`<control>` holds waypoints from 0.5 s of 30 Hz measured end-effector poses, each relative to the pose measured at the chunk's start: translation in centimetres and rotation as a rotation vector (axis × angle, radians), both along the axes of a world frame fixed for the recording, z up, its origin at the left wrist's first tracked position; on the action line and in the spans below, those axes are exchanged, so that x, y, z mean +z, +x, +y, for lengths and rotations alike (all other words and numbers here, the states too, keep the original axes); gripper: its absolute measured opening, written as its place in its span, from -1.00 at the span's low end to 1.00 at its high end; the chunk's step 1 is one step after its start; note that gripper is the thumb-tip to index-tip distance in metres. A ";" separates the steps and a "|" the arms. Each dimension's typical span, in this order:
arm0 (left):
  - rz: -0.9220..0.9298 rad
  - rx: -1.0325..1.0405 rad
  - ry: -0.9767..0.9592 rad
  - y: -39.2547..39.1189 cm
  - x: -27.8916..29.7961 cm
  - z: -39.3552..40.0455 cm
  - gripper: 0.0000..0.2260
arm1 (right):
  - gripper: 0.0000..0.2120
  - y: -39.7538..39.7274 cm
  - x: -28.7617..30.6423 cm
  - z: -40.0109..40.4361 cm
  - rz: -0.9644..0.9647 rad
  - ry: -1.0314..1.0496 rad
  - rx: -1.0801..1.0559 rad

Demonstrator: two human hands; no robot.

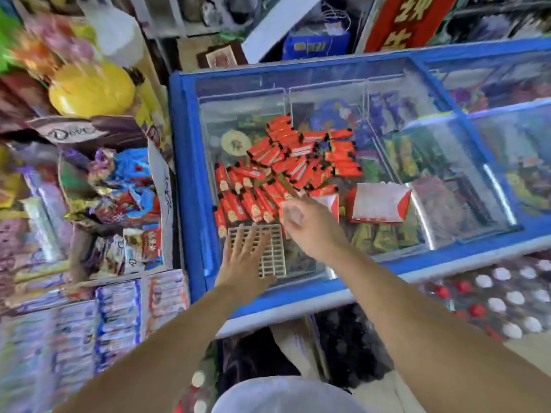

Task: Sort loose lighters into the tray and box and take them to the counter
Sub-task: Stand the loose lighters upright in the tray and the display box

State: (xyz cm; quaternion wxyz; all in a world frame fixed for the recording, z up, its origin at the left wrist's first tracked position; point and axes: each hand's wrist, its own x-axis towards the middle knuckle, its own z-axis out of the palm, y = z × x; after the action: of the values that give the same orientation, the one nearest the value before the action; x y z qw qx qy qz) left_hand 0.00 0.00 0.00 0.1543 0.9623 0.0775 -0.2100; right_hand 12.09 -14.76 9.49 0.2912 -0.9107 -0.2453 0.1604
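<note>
I press my left hand (pixel 243 257), fingers straight and spread, on the white gridded plastic tray (pixel 272 251) near the blue-framed glass freezer lid's (pixel 190 174) front-left corner, probably steadying it. My blurred right hand (pixel 310 226) seems loosely curled; what it holds I cannot tell. Red plastic lighters (pixel 286 171) fill mid-lid, the red-and-white cardboard box (pixel 378 202) just right, leaving bare glass rightward.

Loose red lighters (pixel 286 165) crowd the freezer lid (pixel 387 138) ahead; a white grid tray (pixel 275 248) and red-and-white box (pixel 378 202) flank the bare glass between them.

Left hand (pixel 243 257) flat on tray (pixel 272 257) beside lighters (pixel 286 165).
</note>
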 end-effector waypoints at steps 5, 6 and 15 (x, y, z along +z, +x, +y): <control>-0.027 -0.117 0.038 0.3 -1.8 2.3 -0.08 | -0.74 3.5 -0.8 4.9 -0.175 -0.121 -0.007; -0.034 -0.121 0.027 0.8 -1.8 2.7 -0.08 | -0.72 4.1 -1.1 5.5 -0.155 -0.195 -0.013; -0.021 -0.174 -0.064 5.1 -1.7 4.4 -0.10 | -0.49 8.3 -3.2 7.6 0.060 -0.482 -0.148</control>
State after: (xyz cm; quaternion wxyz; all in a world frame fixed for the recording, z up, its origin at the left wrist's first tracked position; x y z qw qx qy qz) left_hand 5.09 4.44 -1.66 0.1671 0.9621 -0.0146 -0.2148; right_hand 20.42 -7.15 6.25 0.0840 -0.9641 -0.1237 0.2194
